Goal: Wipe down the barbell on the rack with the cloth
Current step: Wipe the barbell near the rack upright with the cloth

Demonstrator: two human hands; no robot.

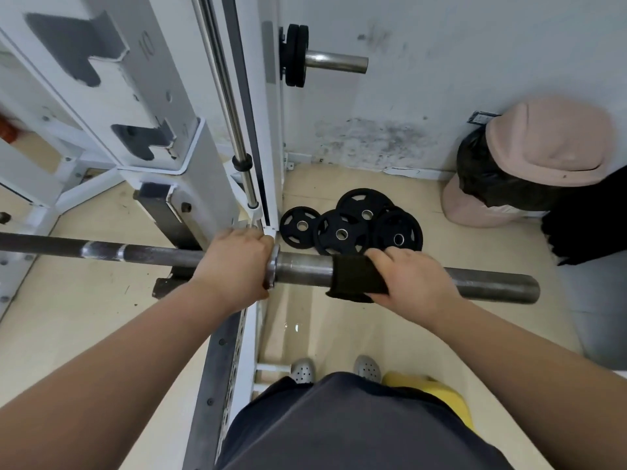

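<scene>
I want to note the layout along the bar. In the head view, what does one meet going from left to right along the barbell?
Bare shaft of the barbell → left hand → collar → dark cloth → right hand → bare sleeve end.

Grey barbell point(305, 266) lying level on the rack, dark cloth point(356, 278) draped over its sleeve (thick end) — folded flat

One wide-angle camera, worn on the person's head, is looking steeply forward and down. It is sitting close above the barbell point(390, 271), which is crossing the middle of the view, with both forearms reaching in from the bottom edge. The floor point(339, 178) and the wall point(441, 79) are filling the upper part, edges bending outward.
</scene>
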